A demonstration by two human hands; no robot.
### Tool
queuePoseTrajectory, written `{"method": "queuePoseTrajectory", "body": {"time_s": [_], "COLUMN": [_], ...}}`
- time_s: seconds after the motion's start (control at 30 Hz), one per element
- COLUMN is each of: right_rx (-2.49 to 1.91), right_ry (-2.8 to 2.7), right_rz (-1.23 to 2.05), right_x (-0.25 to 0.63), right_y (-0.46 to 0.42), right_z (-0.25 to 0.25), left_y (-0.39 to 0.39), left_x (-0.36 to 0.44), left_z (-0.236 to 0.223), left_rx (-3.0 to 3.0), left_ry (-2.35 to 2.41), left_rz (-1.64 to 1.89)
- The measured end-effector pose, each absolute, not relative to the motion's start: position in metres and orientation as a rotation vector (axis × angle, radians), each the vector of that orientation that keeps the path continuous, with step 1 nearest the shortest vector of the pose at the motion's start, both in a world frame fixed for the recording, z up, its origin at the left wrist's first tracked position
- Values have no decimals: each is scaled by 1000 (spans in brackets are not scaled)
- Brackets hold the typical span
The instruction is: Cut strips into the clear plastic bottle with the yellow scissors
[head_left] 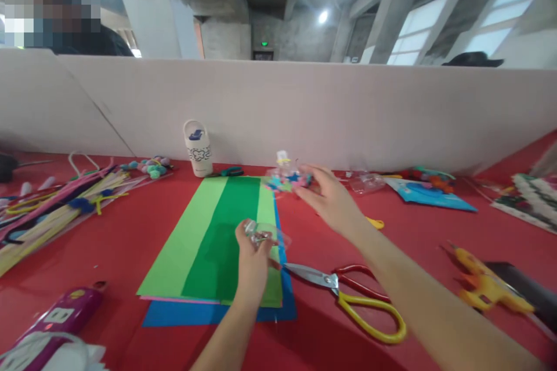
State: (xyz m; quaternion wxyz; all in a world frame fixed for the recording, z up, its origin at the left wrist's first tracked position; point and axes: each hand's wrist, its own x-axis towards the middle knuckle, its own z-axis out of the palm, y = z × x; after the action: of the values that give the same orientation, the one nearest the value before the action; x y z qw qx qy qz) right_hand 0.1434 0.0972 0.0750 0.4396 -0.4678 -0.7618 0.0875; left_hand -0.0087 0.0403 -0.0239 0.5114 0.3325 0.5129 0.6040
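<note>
My left hand (pixel 252 258) is closed around a small clear plastic bottle (pixel 275 234), tilted over the green sheets. Some small shiny bits show in it, blurred. Farther up, my right hand (pixel 328 197) has its thumb and fingers around the right side of another clear bottle (pixel 285 178), which has a pale cap and colourful pieces, one a dark blue star. Green craft sheets (pixel 220 243) lie below, stacked on a blue sheet (pixel 183 314). Large scissors (pixel 335 284) with red and yellow handles lie by my right forearm.
A white tumbler (pixel 199 151) stands by the white partition (pixel 304 110). Pipe cleaners (pixel 65 203) and pom-poms (pixel 154 167) lie left, with a purple power strip (pixel 61 319) nearer. At right are a yellow glue gun (pixel 491 284), a blue packet (pixel 435 194) and clear plastic (pixel 365 181).
</note>
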Motion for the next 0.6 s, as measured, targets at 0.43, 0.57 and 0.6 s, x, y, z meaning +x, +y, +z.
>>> {"method": "queuePoseTrajectory", "body": {"time_s": [0.43,0.57,0.6], "right_rx": [-1790,-1814,-1838], "right_ry": [-1914,-1989,-1991], "right_rz": [156,74,52], "right_x": [249,238,237], "right_y": [157,155,153], "right_z": [-26,-27,-24], "left_y": [26,26,26], "left_x": [-7,-8,-8], "left_z": [-15,-14,-14], "left_rx": [903,926,929], "left_ry": [1296,1307,1312], "left_rz": [1438,1434,1431]}}
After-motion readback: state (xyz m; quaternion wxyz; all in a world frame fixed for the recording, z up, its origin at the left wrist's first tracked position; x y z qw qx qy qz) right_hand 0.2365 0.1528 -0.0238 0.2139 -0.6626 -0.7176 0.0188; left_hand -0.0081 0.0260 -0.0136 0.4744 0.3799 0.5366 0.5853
